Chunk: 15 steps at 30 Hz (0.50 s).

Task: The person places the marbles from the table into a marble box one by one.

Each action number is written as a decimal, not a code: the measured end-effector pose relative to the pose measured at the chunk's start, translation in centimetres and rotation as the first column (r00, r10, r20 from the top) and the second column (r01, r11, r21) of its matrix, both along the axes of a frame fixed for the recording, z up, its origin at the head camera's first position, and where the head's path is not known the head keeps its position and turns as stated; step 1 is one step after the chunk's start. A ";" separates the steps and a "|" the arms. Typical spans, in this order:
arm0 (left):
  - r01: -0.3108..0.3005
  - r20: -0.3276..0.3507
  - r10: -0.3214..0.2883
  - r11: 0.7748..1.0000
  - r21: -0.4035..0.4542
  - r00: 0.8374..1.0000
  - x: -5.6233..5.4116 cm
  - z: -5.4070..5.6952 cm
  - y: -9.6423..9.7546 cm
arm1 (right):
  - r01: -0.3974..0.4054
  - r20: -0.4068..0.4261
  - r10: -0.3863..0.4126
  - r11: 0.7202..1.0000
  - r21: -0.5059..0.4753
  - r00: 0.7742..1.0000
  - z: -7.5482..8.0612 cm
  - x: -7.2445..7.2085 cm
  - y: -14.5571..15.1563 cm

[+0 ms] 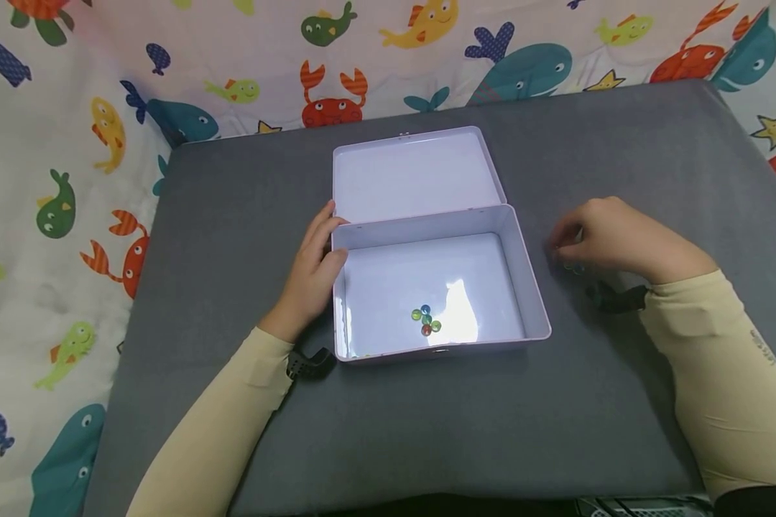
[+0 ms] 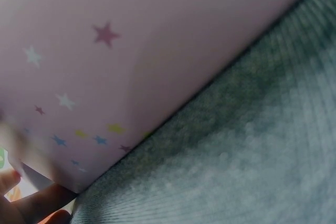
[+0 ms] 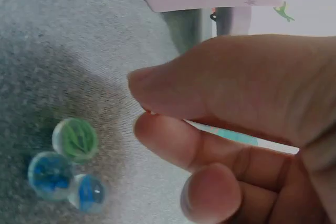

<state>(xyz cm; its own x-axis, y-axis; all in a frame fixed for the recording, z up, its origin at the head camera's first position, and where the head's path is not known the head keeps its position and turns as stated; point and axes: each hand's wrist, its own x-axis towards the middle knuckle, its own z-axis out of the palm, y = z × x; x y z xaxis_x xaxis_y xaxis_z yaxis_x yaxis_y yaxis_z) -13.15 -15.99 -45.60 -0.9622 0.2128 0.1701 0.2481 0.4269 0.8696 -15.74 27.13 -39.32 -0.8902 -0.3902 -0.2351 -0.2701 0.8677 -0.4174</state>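
Observation:
An open pale pink-lilac box [image 1: 535, 316] lies on the table, its lid [image 1: 420, 176] folded back. Several glass marbles [image 1: 426, 319], green, blue and red, sit together on its floor near the front. My left hand [image 1: 307, 276] rests on the box's left side, thumb over the rim. To the right of the box, my right hand [image 1: 621, 237] is low over the table. Thumb and index fingertips pinch together in the right wrist view, with a tiny orange-white glint of a mostly hidden marble [image 3: 151, 112]. Beside them lie three marbles, one green marble [image 3: 79, 140] and two blue marbles [image 3: 51, 176].
Grey cloth covers the table [image 1: 427, 431]. A curtain [image 1: 388, 57] printed with sea animals hangs behind it and along the left side. The outer wall of the box shows printed stars [image 2: 106, 34] in the left wrist view.

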 end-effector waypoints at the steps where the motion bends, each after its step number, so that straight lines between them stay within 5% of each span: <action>1: -0.003 0.001 0.003 1.000 -0.002 1.000 0.0 0.0 0.0 | 0.007 -0.007 -0.007 1.000 -0.001 1.000 0.1 0.0 0.0; 15: -0.004 0.006 0.003 1.000 0.010 1.000 0.0 -0.2 0.0 | 0.021 -0.084 -0.022 1.000 -0.008 0.996 1.7 0.2 -0.8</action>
